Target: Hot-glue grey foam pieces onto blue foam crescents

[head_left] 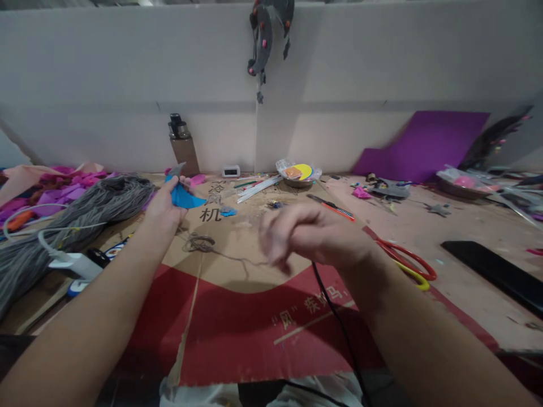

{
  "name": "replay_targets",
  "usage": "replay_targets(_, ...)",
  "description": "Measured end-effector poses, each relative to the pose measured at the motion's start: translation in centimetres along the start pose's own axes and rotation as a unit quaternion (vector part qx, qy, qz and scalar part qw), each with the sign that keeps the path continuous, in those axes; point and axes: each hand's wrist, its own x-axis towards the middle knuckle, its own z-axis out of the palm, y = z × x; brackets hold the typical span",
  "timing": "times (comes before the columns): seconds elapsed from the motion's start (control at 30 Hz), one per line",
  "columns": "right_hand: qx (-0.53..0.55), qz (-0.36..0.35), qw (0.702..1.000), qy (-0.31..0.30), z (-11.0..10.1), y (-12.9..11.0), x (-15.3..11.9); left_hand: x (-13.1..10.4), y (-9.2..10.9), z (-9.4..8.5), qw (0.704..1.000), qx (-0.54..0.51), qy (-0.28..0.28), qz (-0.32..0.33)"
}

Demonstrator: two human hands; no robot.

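Observation:
My left hand [164, 208] is closed on a blue felt piece [185, 196], which sticks out past the fingers over the cardboard. A small grey tip [177, 168] shows above the same fingers. My right hand [303, 234] hovers over the middle of the cardboard, its fingers curled in and blurred by motion; anything pinched in them is too small or smeared to make out. Between the hands, a loose coil of grey yarn [200, 243] lies on the cardboard, and its strand runs toward my right fingertips. Whether they touch it is unclear. A blue scrap [228, 211] lies beyond.
Red-handled scissors [405, 257], a craft knife [339, 211] and a black phone [494, 274] lie to the right. Grey yarn [106, 203] and coloured felt [55, 189] are heaped left, beside a white plug [78, 264]. A black cable [335, 311] crosses the red cardboard [237, 339].

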Motion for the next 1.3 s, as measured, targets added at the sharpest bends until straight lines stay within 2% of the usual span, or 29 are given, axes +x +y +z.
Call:
replay_targets(0.03, -0.059, 0.015, 0.997, -0.046, 0.2, 0.5, 0.3, -0.5, -0.1, 0.3, 1.000, -0.003, -0.002, -0.011)
replay_targets(0.07, -0.124, 0.023, 0.990, -0.065, 0.4, 1.0, 0.7, -1.1, -0.4, 0.7, 1.000, 0.003, -0.007, -0.012)
replay_targets(0.1, -0.186, 0.018, 0.982, -0.042, 0.4, 1.6, 1.1, -1.7, -0.7, 1.1, 1.000, 0.009, -0.013, -0.017)
replay_targets(0.17, -0.270, -0.006, 0.959, 0.087, 0.3, 2.9, 1.9, -3.2, -1.5, 1.9, 0.998, 0.033, -0.043, -0.037)
replay_targets(0.27, -0.261, -0.054, 0.921, 0.283, -0.6, 4.4, 2.9, -5.6, -3.0, 3.1, 0.989, 0.078, -0.115, -0.052)
replay_targets(0.3, -0.237, -0.064, 0.914, 0.323, -1.0, 4.7, 3.1, -6.4, -3.5, 3.4, 0.985, 0.099, -0.134, -0.054)
replay_targets(0.37, -0.193, -0.069, 0.910, 0.360, -1.6, 4.9, 3.4, -7.8, -4.1, 3.8, 0.972, 0.144, -0.180, -0.052)
replay_targets(0.43, -0.173, -0.065, 0.917, 0.354, -1.8, 5.0, 3.5, -8.9, -4.5, 4.1, 0.957, 0.186, -0.219, -0.052)
replay_targets(0.53, -0.186, -0.058, 0.930, 0.312, -1.7, 5.0, 3.5, -9.9, -4.6, 4.2, 0.942, 0.232, -0.237, -0.053)
replay_targets(0.63, -0.203, -0.060, 0.927, 0.309, -1.4, 4.8, 3.4, -10.2, -4.4, 4.2, 0.929, 0.259, -0.256, -0.059)
replay_targets(0.8, -0.175, -0.053, 0.934, 0.307, -1.4, 4.5, 3.5, -10.3, -4.0, 4.3, 0.929, 0.214, -0.271, -0.136)
replay_targets(0.93, -0.160, -0.041, 0.945, 0.284, -1.4, 4.9, 3.6, -10.6, -4.0, 4.3, 0.925, 0.244, -0.270, -0.113)
replay_targets(1.07, -0.181, -0.050, 0.938, 0.291, -1.3, 5.1, 3.7, -11.0, -4.1, 4.3, 0.912, 0.273, -0.293, -0.088)
replay_targets(1.17, -0.178, -0.042, 0.933, 0.310, -1.3, 5.0, 3.7, -11.1, -3.9, 4.4, 0.914, 0.246, -0.306, -0.104)
replay_targets(1.3, -0.183, -0.039, 0.932, 0.311, -1.4, 5.3, 3.8, -11.1, -3.6, 4.6, 0.911, 0.213, -0.317, -0.157)
